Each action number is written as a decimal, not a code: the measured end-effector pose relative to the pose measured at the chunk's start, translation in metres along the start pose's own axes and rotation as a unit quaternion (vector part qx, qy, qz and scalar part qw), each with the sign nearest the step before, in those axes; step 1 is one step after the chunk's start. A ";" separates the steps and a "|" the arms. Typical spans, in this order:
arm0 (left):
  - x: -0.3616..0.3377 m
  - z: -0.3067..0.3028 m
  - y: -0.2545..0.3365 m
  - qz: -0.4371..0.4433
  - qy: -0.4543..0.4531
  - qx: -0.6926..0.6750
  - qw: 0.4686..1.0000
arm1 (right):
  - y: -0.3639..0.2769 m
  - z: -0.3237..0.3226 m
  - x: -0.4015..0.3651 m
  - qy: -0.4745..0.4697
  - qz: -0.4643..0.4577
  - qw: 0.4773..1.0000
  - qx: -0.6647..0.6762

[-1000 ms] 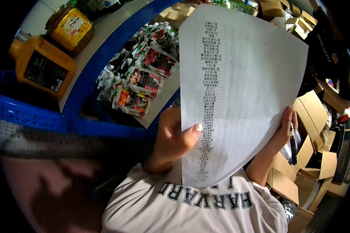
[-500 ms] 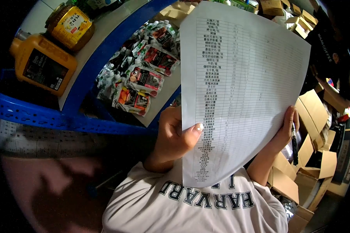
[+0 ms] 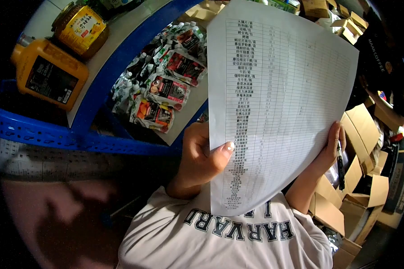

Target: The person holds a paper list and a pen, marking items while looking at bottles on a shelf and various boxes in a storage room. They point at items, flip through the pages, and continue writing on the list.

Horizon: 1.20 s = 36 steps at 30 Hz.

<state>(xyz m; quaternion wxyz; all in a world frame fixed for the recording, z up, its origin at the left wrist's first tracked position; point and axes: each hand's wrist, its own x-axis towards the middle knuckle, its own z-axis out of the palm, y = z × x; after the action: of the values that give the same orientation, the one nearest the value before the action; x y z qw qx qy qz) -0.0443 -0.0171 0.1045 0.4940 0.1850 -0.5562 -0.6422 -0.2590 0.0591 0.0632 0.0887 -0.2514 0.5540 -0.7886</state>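
A large white printed sheet (image 3: 283,89) with a table of Chinese product names and numbers is held up before me, its lower end curving toward my chest. My left hand (image 3: 202,154) grips its left edge, thumb on the front and the other fingers hidden behind. At the right edge, my right hand (image 3: 333,142) holds the sheet too, its fingers mostly behind the paper. A dark pen (image 3: 340,168) hangs downward from that same hand.
To the left, a blue-framed shelf (image 3: 36,130) bears a jar (image 3: 81,30), an orange-yellow bottle (image 3: 51,74) and many spouted pouches (image 3: 168,92). Opened cardboard boxes (image 3: 361,127) crowd the right. Another person in a black shirt (image 3: 379,49) stands at the upper right.
The sheet and both my hands stay practically where they were. The other person's arm at the upper right has shifted slightly.
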 end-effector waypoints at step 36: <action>-0.001 0.003 0.002 -0.014 -0.010 -0.022 1.000 | -0.005 0.006 0.001 0.014 0.005 1.000 0.005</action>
<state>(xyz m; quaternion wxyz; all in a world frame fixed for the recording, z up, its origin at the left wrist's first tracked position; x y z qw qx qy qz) -0.0449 -0.0143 0.1068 0.4831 0.1752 -0.5441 -0.6632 -0.2564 0.0552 0.0693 0.0859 -0.2374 0.5524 -0.7944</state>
